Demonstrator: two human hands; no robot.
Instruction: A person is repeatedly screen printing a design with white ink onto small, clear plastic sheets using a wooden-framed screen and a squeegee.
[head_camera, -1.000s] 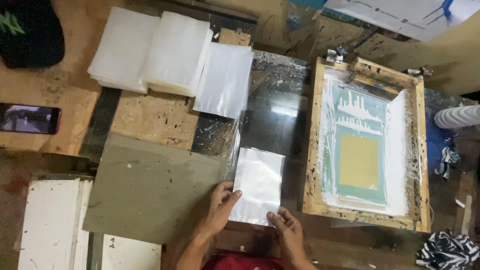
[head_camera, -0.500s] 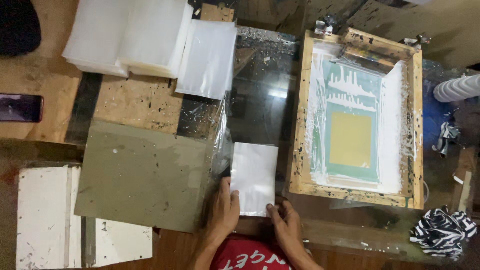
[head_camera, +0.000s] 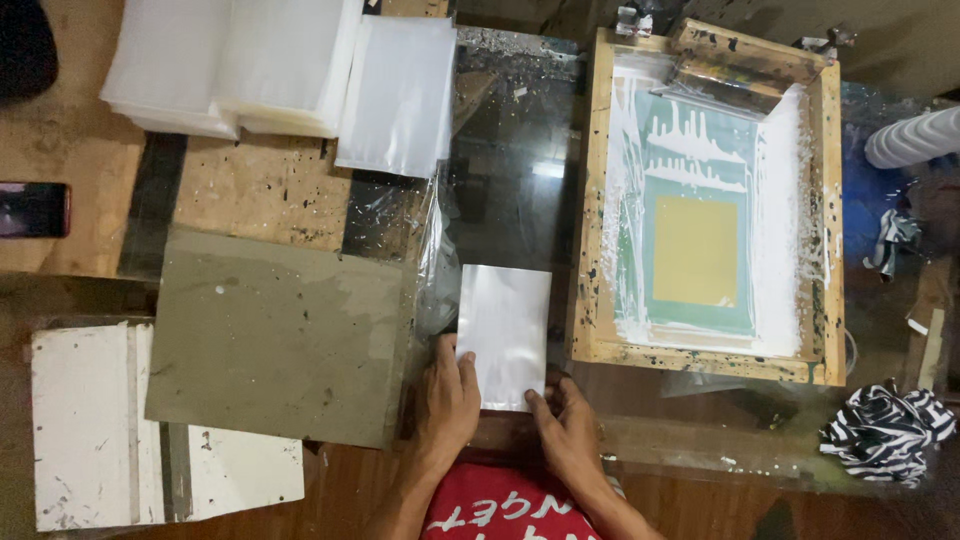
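Note:
A small white plastic pouch (head_camera: 503, 330) lies flat on the dark glass work surface (head_camera: 515, 180), just left of a wooden screen-printing frame (head_camera: 706, 195) with white ink and a yellow and green stencil. My left hand (head_camera: 447, 400) presses the pouch's lower left corner with its fingers together. My right hand (head_camera: 565, 425) touches the pouch's bottom right edge. Both hands rest on the pouch near the table's front edge.
Stacks of white pouches (head_camera: 235, 65) and a loose one (head_camera: 397, 90) lie at the back left. A grey board (head_camera: 275, 335) sits left of my hands, above white panels (head_camera: 90, 425). A phone (head_camera: 32, 208) lies far left; a striped rag (head_camera: 885, 430) at right.
The view shifted right and nearer. My hands stayed on the pouch's lower edge, and the pouch now lies squarer beside the frame.

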